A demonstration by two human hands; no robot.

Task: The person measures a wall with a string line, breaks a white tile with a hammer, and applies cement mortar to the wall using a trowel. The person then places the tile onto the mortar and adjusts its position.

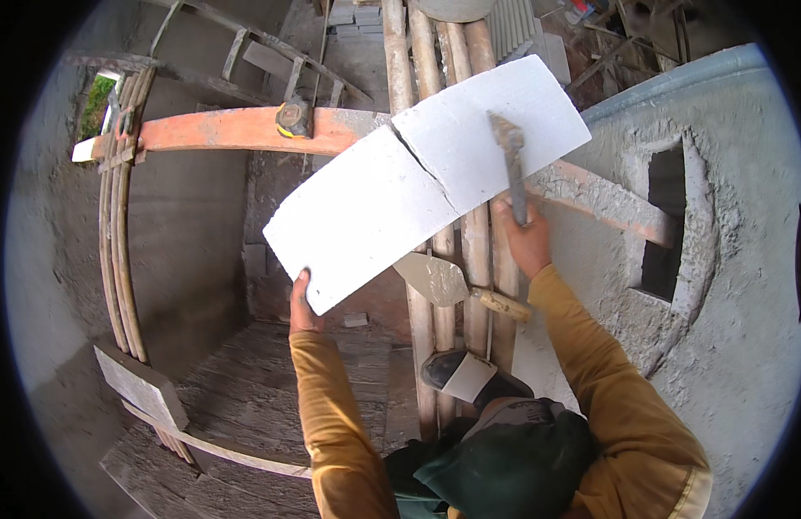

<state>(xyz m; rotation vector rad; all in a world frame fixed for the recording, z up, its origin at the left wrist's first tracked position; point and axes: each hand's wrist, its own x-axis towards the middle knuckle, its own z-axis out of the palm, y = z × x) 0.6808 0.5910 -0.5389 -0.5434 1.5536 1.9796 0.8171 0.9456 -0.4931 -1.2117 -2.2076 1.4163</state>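
A long white block (348, 216) lies tilted across the bamboo poles and an orange plank, and a dark crack runs right across its middle. My left hand (303, 304) grips its near left corner, thumb at the edge and the other fingers hidden beneath. Over the far right half, my right hand (527, 239) is closed round the grey handle of a hammer (509, 143), whose worn head is slightly blurred against the white face. Just below the block, a trowel (437, 278) with a wooden handle rests on the poles, its blade partly covered.
A tape measure (294, 119) sits on the orange plank (193, 131). Bamboo poles (476, 320) run away from me, with my shoe (469, 377) on them. A rough grey wall with a hole (664, 221) stands right; a lower wooden floor (270, 381) lies left.
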